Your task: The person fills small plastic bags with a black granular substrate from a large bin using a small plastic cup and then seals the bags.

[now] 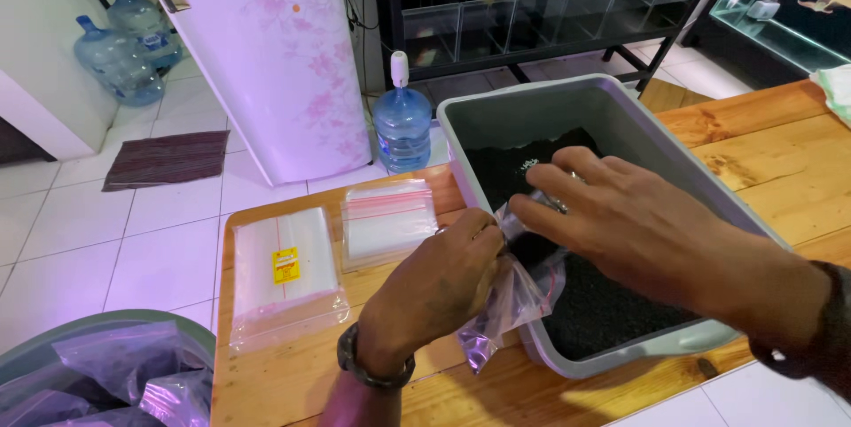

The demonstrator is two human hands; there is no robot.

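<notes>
Grey plastic tub [700, 180] sits on the wooden table [762, 139], partly filled with fine black granules [603, 307]. Over its near-left edge the left hand [443, 289] pinches the mouth of a small clear zip bag [514, 303], fingers closed on the plastic. Right hand [620, 214] holds a small metal scoop [554, 203] at the bag's opening, fingers wrapped around it. Left of the hands lie 2 packs of empty zip bags [288, 272].

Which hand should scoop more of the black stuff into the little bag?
Probably the right hand. It is already over the grey tub of black grains, with something shiny under its fingers. The left hand is busy pinching the bag at the tub's edge.
</notes>
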